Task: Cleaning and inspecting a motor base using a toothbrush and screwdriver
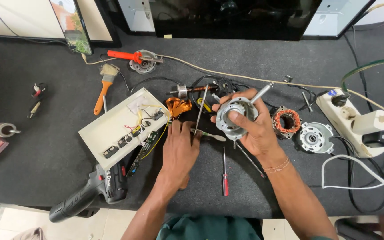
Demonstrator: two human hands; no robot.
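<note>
Grey metal motor housing (236,118) sits clenched in the right hand (250,124), thumb across its face, raised above the bench (45,151). Left hand (181,144) fingers pinch a thin rod (201,111) just beside it; steadying the housing firmly seems wise while the rod works.

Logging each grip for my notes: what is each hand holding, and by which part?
The right hand holds a round grey metal motor housing by its rim, thumb across the face. The left hand pinches a thin metal rod near its lower end.
</note>
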